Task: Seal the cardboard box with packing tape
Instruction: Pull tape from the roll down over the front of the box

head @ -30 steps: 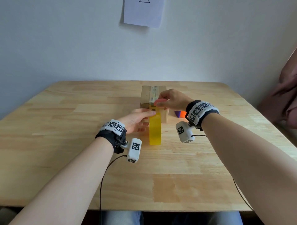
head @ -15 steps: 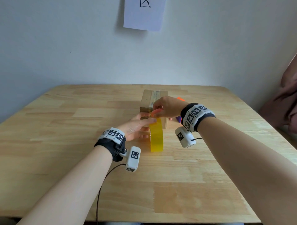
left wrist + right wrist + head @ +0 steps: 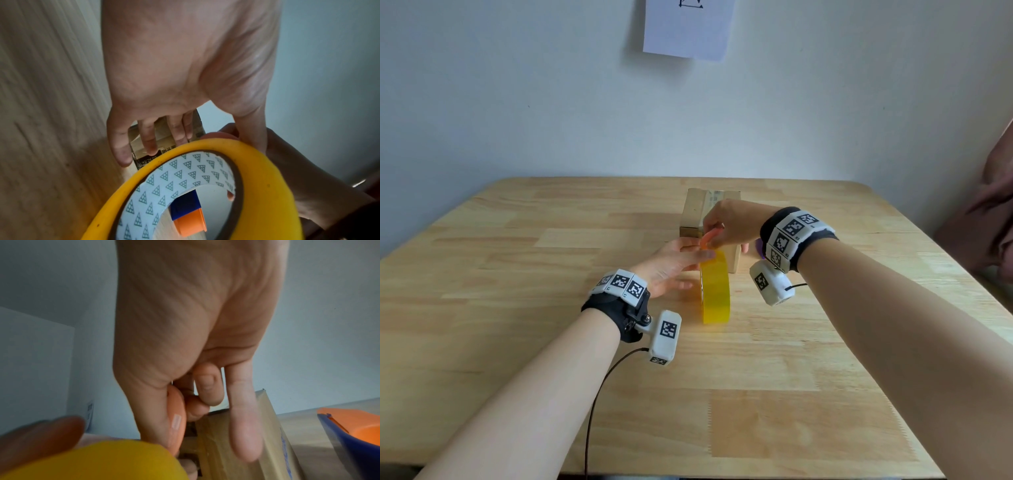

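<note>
A small cardboard box [image 3: 693,212] stands toward the far middle of the wooden table [image 3: 517,308]. A yellow tape roll [image 3: 717,291] stands on its edge just in front of it. My left hand [image 3: 674,263] lies beside the roll with straight fingers, its thumb resting on the roll's top rim [image 3: 226,142]; the fingertips reach the box [image 3: 161,129]. My right hand [image 3: 726,228] pinches a small orange cutter [image 3: 709,237] between thumb and forefinger at the box's near top edge, right above the roll. The cutter [image 3: 176,410] shows against the box [image 3: 267,434].
A blue and orange object [image 3: 349,430] lies on the table to the right of the box, partly hidden behind my right wrist. A sheet of paper [image 3: 688,31] hangs on the wall. Pinkish fabric [image 3: 989,222] sits past the table's right edge.
My right hand with the orange cutter has moved slightly toward me, down to the roll's top. My left hand stays at the roll. The head view has tilted up.
</note>
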Action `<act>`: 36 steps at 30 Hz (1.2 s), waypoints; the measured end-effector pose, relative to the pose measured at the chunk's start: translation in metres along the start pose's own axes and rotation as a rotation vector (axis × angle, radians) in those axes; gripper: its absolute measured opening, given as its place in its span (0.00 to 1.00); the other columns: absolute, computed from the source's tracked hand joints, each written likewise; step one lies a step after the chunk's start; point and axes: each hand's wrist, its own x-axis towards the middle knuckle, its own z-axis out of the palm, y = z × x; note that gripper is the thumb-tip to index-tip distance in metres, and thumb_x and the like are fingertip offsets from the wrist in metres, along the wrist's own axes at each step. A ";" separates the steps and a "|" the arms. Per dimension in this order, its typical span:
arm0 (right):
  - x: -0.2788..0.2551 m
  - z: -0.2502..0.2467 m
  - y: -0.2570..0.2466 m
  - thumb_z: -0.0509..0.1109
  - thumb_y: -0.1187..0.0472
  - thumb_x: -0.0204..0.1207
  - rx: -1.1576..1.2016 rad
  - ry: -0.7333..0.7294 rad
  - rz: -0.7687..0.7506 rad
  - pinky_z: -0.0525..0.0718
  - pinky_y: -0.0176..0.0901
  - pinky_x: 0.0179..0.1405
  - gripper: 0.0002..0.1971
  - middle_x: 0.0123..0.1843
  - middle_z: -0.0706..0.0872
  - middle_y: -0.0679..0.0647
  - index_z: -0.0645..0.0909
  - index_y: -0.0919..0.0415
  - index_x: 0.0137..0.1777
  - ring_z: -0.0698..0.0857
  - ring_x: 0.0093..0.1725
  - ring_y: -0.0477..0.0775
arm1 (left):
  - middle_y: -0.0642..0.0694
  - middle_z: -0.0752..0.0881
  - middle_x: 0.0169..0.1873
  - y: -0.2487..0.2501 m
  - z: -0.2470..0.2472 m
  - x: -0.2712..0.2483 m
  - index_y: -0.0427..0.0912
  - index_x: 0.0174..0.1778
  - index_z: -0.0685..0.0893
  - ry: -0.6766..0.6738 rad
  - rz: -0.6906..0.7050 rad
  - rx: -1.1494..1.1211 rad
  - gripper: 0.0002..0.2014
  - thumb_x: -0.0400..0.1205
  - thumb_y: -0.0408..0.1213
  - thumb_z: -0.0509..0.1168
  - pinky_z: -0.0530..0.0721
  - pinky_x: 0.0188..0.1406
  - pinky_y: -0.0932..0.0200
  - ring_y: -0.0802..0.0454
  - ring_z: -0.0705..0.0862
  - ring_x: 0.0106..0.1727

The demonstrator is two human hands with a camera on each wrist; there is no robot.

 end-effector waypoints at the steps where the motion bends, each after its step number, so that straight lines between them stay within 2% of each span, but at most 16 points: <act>1: 0.002 0.000 -0.001 0.74 0.54 0.79 -0.010 -0.010 0.004 0.91 0.46 0.29 0.03 0.43 0.90 0.50 0.89 0.49 0.45 0.93 0.29 0.50 | 0.47 0.85 0.71 0.000 0.000 -0.001 0.49 0.80 0.74 0.002 0.002 0.005 0.58 0.53 0.57 0.89 0.81 0.69 0.32 0.43 0.82 0.72; 3: 0.004 -0.003 -0.004 0.75 0.56 0.79 -0.042 -0.023 0.013 0.91 0.46 0.31 0.03 0.44 0.90 0.51 0.90 0.51 0.48 0.91 0.25 0.45 | 0.47 0.85 0.71 0.001 0.001 -0.001 0.49 0.80 0.73 -0.001 0.006 0.020 0.56 0.56 0.56 0.88 0.80 0.70 0.31 0.45 0.82 0.71; 5: 0.007 -0.004 -0.009 0.74 0.57 0.80 -0.087 -0.021 0.021 0.88 0.41 0.31 0.05 0.46 0.92 0.53 0.91 0.55 0.51 0.88 0.22 0.45 | 0.47 0.85 0.70 0.002 0.001 -0.001 0.48 0.80 0.75 0.003 0.002 0.022 0.51 0.59 0.53 0.86 0.79 0.70 0.30 0.46 0.82 0.71; 7: 0.009 -0.005 -0.014 0.74 0.58 0.81 -0.143 -0.027 0.027 0.82 0.35 0.32 0.07 0.48 0.93 0.55 0.92 0.57 0.54 0.85 0.26 0.43 | 0.47 0.85 0.69 0.003 0.002 -0.002 0.48 0.79 0.75 0.009 -0.007 0.010 0.49 0.61 0.51 0.86 0.77 0.71 0.28 0.46 0.81 0.71; 9: 0.010 -0.004 -0.016 0.73 0.59 0.81 -0.162 -0.037 0.041 0.79 0.33 0.32 0.09 0.49 0.93 0.58 0.92 0.60 0.55 0.88 0.34 0.42 | 0.46 0.85 0.70 0.005 0.004 -0.003 0.48 0.78 0.76 0.008 -0.023 -0.007 0.46 0.63 0.50 0.86 0.76 0.73 0.27 0.44 0.81 0.72; 11: 0.010 -0.004 -0.015 0.73 0.60 0.81 -0.146 -0.048 0.050 0.82 0.35 0.31 0.08 0.47 0.93 0.60 0.92 0.61 0.52 0.91 0.40 0.49 | 0.47 0.85 0.70 0.006 0.006 -0.005 0.49 0.74 0.78 -0.004 -0.040 -0.026 0.36 0.71 0.46 0.83 0.72 0.74 0.26 0.43 0.80 0.73; 13: 0.010 -0.003 -0.011 0.74 0.61 0.80 -0.106 -0.049 0.061 0.89 0.42 0.34 0.06 0.44 0.92 0.59 0.92 0.61 0.49 0.94 0.37 0.57 | 0.47 0.85 0.69 0.007 0.007 -0.007 0.52 0.69 0.80 -0.023 -0.046 -0.036 0.28 0.74 0.44 0.81 0.70 0.74 0.24 0.42 0.79 0.74; 14: 0.008 -0.002 -0.008 0.75 0.60 0.79 -0.087 -0.047 0.067 0.90 0.44 0.35 0.06 0.44 0.93 0.60 0.92 0.62 0.48 0.94 0.34 0.55 | 0.47 0.86 0.69 0.006 0.007 -0.008 0.52 0.69 0.79 -0.027 -0.048 -0.036 0.30 0.72 0.45 0.82 0.70 0.74 0.24 0.41 0.79 0.74; 17: -0.002 -0.003 -0.001 0.74 0.59 0.81 -0.037 -0.039 0.083 0.80 0.35 0.21 0.07 0.45 0.93 0.61 0.91 0.62 0.49 0.94 0.29 0.50 | 0.44 0.86 0.71 0.005 0.007 -0.007 0.49 0.79 0.75 -0.039 -0.054 -0.042 0.51 0.59 0.53 0.88 0.70 0.74 0.23 0.39 0.80 0.75; 20: -0.013 -0.005 0.005 0.73 0.59 0.83 0.014 -0.029 0.098 0.73 0.28 0.12 0.06 0.38 0.90 0.54 0.90 0.57 0.46 0.93 0.27 0.48 | 0.43 0.86 0.71 0.004 0.008 -0.004 0.50 0.80 0.74 -0.048 -0.061 -0.043 0.55 0.56 0.54 0.89 0.70 0.74 0.23 0.39 0.80 0.75; 22: -0.018 -0.004 0.006 0.74 0.57 0.83 0.035 -0.012 0.095 0.80 0.32 0.16 0.07 0.36 0.89 0.50 0.88 0.52 0.43 0.93 0.27 0.46 | 0.43 0.87 0.71 0.004 0.010 -0.004 0.50 0.79 0.75 -0.037 -0.063 -0.040 0.54 0.55 0.54 0.89 0.71 0.74 0.23 0.40 0.81 0.75; 25: -0.023 -0.002 0.012 0.76 0.55 0.81 0.074 0.033 0.098 0.91 0.45 0.34 0.05 0.42 0.92 0.52 0.91 0.51 0.44 0.94 0.29 0.48 | 0.45 0.89 0.67 0.006 0.012 -0.005 0.51 0.78 0.76 -0.029 -0.064 -0.028 0.52 0.56 0.54 0.89 0.71 0.74 0.25 0.40 0.83 0.72; 28: -0.027 0.003 0.025 0.76 0.55 0.80 0.087 0.041 0.132 0.92 0.50 0.38 0.04 0.39 0.94 0.52 0.92 0.52 0.46 0.94 0.30 0.49 | 0.48 0.90 0.63 0.006 0.012 -0.007 0.52 0.77 0.77 -0.010 -0.065 -0.025 0.46 0.61 0.50 0.86 0.72 0.74 0.26 0.41 0.86 0.66; 31: -0.032 0.007 0.040 0.76 0.54 0.79 0.036 -0.022 0.180 0.93 0.53 0.46 0.06 0.35 0.94 0.55 0.93 0.55 0.47 0.94 0.29 0.48 | 0.52 0.88 0.67 0.007 0.010 -0.010 0.53 0.79 0.76 -0.014 -0.069 -0.012 0.43 0.65 0.46 0.83 0.72 0.74 0.28 0.41 0.85 0.68; 33: -0.034 0.007 0.046 0.76 0.54 0.79 0.053 -0.016 0.197 0.93 0.52 0.45 0.07 0.36 0.94 0.58 0.93 0.56 0.48 0.94 0.30 0.49 | 0.52 0.88 0.68 0.007 0.010 -0.011 0.53 0.79 0.76 -0.028 -0.073 -0.004 0.43 0.66 0.45 0.82 0.72 0.74 0.28 0.41 0.85 0.69; 36: -0.034 0.004 0.043 0.78 0.48 0.76 0.112 0.085 0.175 0.92 0.53 0.46 0.06 0.35 0.94 0.50 0.91 0.45 0.39 0.94 0.32 0.49 | 0.52 0.89 0.67 0.008 0.010 -0.013 0.54 0.80 0.75 -0.031 -0.073 -0.010 0.48 0.61 0.48 0.85 0.73 0.73 0.28 0.41 0.85 0.69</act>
